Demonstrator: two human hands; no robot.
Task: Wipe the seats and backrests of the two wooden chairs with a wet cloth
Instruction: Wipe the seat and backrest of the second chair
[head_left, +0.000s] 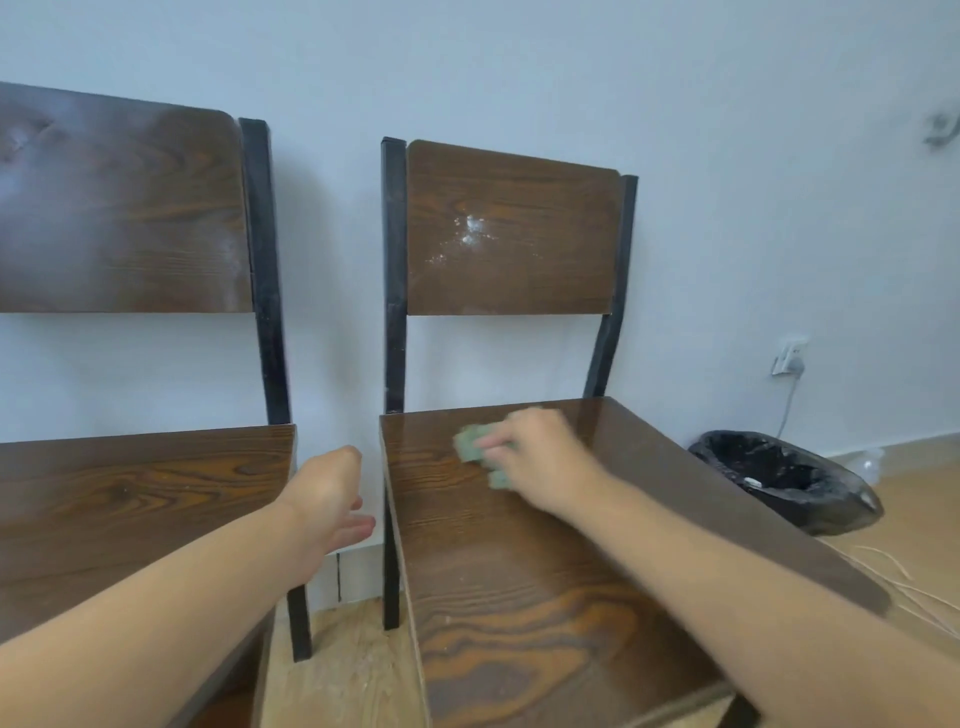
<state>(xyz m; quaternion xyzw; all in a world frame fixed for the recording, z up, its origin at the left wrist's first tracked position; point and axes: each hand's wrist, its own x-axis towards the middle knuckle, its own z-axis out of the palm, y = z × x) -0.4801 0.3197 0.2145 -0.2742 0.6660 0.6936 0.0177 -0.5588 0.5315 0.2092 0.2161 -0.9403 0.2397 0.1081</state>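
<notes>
Two dark wooden chairs with black metal frames stand side by side against a pale wall. My right hand (535, 457) presses a small green cloth (475, 446) onto the back part of the right chair's seat (519, 597). The right chair's backrest (511, 234) shows whitish smears near its middle. My left hand (332, 499) hovers in the gap between the chairs, fingers loosely apart and empty, beside the left chair's seat (130, 509). A dull haze covers the left chair's backrest (119, 208).
A bin lined with a black bag (784, 478) sits on the wooden floor right of the right chair. A wall socket with a plugged-in charger (789, 358) and its cable hang above it. Thin strands lie on the floor at the right.
</notes>
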